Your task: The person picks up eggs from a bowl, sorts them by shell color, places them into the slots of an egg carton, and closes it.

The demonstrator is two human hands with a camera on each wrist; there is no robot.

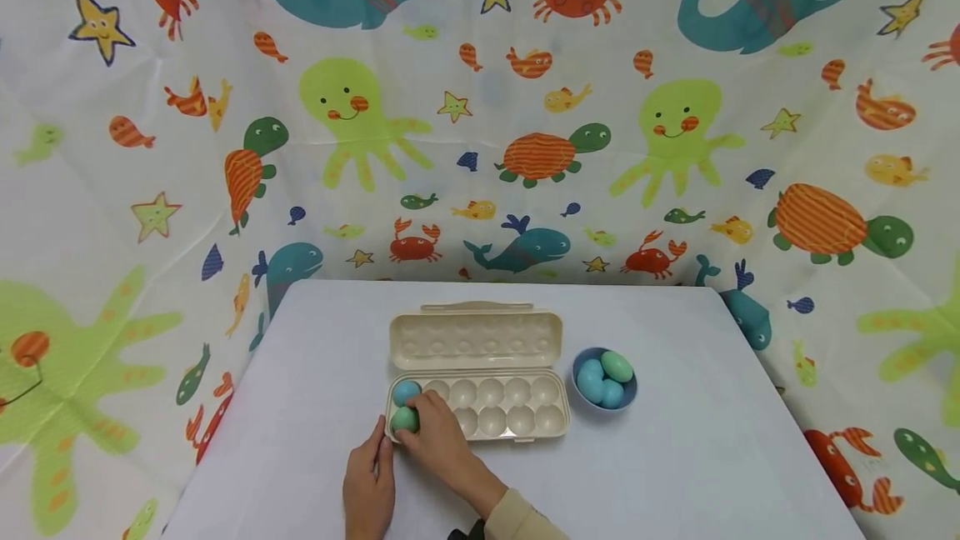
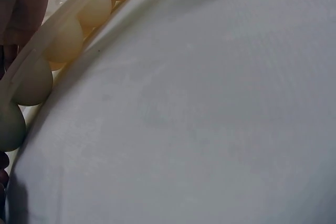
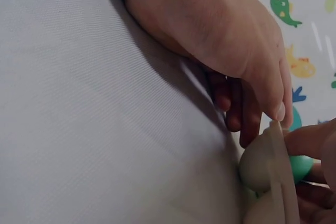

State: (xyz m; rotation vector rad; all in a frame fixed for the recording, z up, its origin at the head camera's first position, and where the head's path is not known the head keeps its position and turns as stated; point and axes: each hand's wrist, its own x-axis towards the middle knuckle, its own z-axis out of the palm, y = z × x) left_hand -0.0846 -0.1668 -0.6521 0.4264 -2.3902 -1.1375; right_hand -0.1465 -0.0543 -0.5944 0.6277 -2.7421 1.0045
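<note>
An open beige egg carton (image 1: 491, 421) lies on the table, its lid (image 1: 476, 341) tipped back. My right hand (image 1: 447, 440) pinches a green egg (image 1: 403, 420) at the front cup of the left end. Behind that egg, a blue egg (image 1: 407, 392) sits in the back left cup. With thumb and fingers, my left hand (image 1: 369, 477) holds the carton's front left corner. The right wrist view shows the left thumb at the carton's rim (image 3: 283, 166) and other fingers curled beside the cup. In the left wrist view, the undersides of the cups (image 2: 65, 40) show at the upper left.
To the carton's right stands a blue bowl (image 1: 632, 394) with blue eggs (image 1: 590, 382) and a green egg (image 1: 617, 366) in it. A white cloth covers the table (image 1: 675, 473). A curtain with printed sea animals (image 1: 450, 198) hangs behind it and along both sides.
</note>
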